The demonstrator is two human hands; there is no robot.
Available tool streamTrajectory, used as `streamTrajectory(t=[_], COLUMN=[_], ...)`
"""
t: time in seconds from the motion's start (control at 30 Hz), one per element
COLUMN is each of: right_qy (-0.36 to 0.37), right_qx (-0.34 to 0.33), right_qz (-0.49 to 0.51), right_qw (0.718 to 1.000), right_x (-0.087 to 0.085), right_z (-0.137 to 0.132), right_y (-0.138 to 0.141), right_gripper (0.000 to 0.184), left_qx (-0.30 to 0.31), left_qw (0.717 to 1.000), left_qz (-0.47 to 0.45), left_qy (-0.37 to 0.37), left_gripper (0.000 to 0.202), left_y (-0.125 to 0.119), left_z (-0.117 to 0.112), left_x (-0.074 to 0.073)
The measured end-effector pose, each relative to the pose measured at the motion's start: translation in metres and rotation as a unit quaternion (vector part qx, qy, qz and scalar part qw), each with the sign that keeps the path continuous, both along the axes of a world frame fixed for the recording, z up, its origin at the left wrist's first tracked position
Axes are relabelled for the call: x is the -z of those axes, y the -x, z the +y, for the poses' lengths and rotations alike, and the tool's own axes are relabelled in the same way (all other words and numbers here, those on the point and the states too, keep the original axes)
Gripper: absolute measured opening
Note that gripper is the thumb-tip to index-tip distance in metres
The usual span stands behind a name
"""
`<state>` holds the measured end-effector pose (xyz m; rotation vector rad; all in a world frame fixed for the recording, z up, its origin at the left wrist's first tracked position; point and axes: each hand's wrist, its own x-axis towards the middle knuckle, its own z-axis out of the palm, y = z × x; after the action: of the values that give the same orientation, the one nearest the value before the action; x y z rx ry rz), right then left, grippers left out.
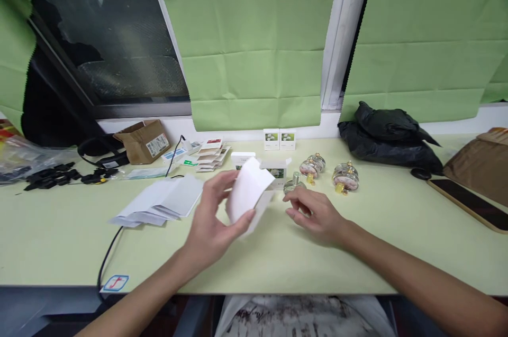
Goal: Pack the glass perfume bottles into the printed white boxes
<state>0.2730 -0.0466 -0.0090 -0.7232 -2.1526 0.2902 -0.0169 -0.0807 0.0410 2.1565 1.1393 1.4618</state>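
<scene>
A small white cardboard box (249,191) is gripped in my left hand (210,218), tilted and held above the table, with the thumb across its near side and the fingers behind. My right hand (315,215) is loosely curled just to the right, its thumb and forefinger apart with nothing visible between them. Just beyond those fingertips stands a small clear glass bottle (293,183) with a pale cap, partly hidden by the hand. Behind the held box is another white box (274,170) with a green picture.
Two ornate glass bottles (346,175) stand right of the small bottle. Two white boxes (280,139) stand near the wall. Folded white sheets (162,199) lie left, beside a black cable (109,252). A phone (472,202) and a black plastic bag (389,141) lie right.
</scene>
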Motion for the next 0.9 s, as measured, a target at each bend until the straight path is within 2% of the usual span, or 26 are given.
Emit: streamTrajectory(t=[0.1, 0.2, 0.37, 0.47, 0.73, 0.9], right_qy=[0.116, 0.161, 0.212, 0.226, 0.295, 0.357], right_qx=[-0.035, -0.035, -0.046, -0.031, -0.009, -0.051], right_qz=[0.043, 0.075, 0.079, 0.065, 0.104, 0.171], right_qw=[0.992, 0.983, 0.973, 0.971, 0.95, 0.917], right_x=[0.001, 0.0, -0.006, -0.003, 0.013, 0.009], right_z=[-0.005, -0.007, -0.007, -0.006, -0.001, -0.004], right_y=[0.006, 0.008, -0.005, -0.016, -0.022, -0.015], right_gripper=[0.025, 0.035, 0.036, 0.035, 0.035, 0.033], left_qx=[0.079, 0.109, 0.178, 0.219, 0.268, 0.257], left_qw=[0.994, 0.987, 0.973, 0.962, 0.943, 0.939], left_qz=[-0.043, -0.047, -0.102, -0.12, -0.108, -0.131], left_qy=[0.068, 0.104, 0.106, 0.112, 0.163, 0.187], left_gripper=[0.07, 0.071, 0.062, 0.064, 0.078, 0.068], left_y=[-0.029, -0.048, -0.053, -0.052, -0.056, -0.055], left_z=[0.0, 0.005, 0.015, 0.019, 0.024, 0.023], left_x=[0.013, 0.022, 0.042, 0.053, 0.056, 0.053])
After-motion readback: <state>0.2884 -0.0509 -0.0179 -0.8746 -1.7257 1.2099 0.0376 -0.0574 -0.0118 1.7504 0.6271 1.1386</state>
